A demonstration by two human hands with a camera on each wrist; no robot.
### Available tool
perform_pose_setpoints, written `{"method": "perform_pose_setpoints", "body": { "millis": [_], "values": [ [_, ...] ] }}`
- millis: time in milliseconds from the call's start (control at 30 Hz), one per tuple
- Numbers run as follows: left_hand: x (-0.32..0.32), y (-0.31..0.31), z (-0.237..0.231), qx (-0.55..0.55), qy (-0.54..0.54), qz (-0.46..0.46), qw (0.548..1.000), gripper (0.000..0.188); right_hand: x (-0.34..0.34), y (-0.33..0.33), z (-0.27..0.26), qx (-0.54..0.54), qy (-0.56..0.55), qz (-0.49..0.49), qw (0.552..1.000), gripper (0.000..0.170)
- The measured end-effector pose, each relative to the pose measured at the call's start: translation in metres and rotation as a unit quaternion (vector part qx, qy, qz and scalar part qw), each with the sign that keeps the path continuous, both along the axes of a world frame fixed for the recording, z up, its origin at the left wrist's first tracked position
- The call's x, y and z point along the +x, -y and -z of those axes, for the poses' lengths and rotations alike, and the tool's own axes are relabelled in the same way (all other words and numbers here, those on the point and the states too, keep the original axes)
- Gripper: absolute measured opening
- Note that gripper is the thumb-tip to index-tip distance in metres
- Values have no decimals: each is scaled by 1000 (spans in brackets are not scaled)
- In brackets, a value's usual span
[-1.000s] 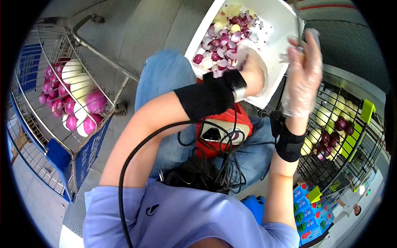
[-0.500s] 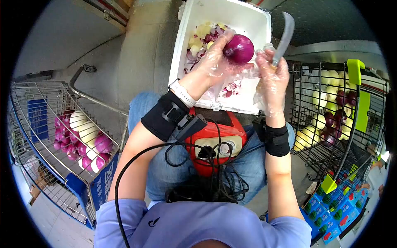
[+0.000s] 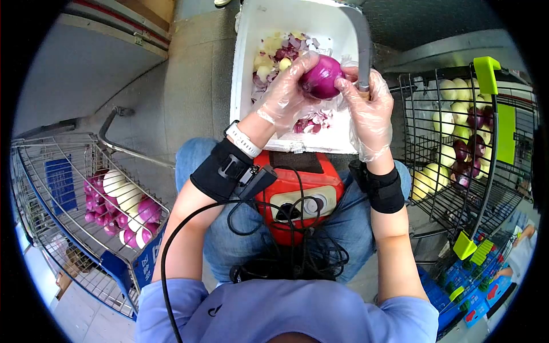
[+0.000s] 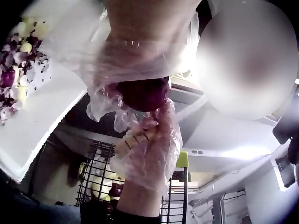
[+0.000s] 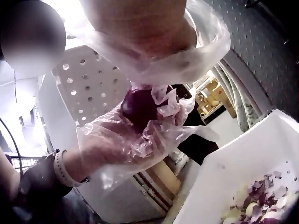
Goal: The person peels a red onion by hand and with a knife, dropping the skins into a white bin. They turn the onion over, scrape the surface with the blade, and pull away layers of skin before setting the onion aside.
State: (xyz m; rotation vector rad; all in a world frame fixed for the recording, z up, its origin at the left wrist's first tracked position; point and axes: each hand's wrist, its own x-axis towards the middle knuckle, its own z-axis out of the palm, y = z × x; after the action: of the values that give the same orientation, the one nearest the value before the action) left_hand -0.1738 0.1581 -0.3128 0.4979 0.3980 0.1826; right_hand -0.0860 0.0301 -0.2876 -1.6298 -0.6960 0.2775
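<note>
Head view: at the left stands a wire shopping cart (image 3: 117,273) with blue trim, holding red and white onions (image 3: 127,200) on its right side. A seated person (image 3: 286,308) in a lavender top and jeans fills the near middle. At the right is a black wire cart (image 3: 505,134) with green trim, pale and dark red onions (image 3: 437,177) showing through its wires. At the far middle, a white box (image 3: 297,11) lies beyond the knees. Between the knees sits a red case (image 3: 297,182) with a beige panel and black cables across it.

Both hands wear clear plastic gloves. The left hand (image 3: 283,94) grasps a red onion, its fingers curled about the left side. The right hand (image 3: 372,117) grips a knife (image 3: 364,51) by the handle, and one of its digits touches the onion's right side. The curved blade points to the far side, just right of the onion. The red onion (image 3: 321,77) is held above the box, between the hands. Purple and pale peels (image 3: 294,46) lie in the box's left part, with a smaller heap nearer.
</note>
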Motion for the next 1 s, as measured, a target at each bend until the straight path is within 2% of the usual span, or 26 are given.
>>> {"method": "perform_pose_setpoints", "body": {
  "millis": [133, 233, 333, 433, 567, 700, 833, 1000],
  "values": [
    [-2, 1, 0, 23, -23, -9, 999, 36, -3, 1, 1, -44, 48, 11, 998, 11],
    [-2, 1, 4, 33, -9, -13, 999, 35, -4, 0, -2, -59, 158, 4, 986, 10],
    [-1, 1, 6, 47, -22, -15, 999, 36, -4, 1, 2, -64, 135, 18, 989, 10],
    [0, 2, 6, 52, -29, -22, 998, 37, 1, 2, 6, -77, 11, 53, 996, 9],
    [-2, 6, -5, 31, -17, 3, 999, 47, 9, 5, 12, -3, -139, 39, 989, 8],
    [-4, 4, -10, 18, -8, 10, 1000, 50, 1, 6, -1, 14, -169, 15, 985, 10],
    [-3, 5, -5, 25, -1, -29, 999, 39, -5, 5, -5, 5, -109, 0, 994, 12],
    [-1, 4, 5, 51, 11, -34, 998, 36, -8, 4, -5, -2, -84, -11, 996, 13]
  ]
}}
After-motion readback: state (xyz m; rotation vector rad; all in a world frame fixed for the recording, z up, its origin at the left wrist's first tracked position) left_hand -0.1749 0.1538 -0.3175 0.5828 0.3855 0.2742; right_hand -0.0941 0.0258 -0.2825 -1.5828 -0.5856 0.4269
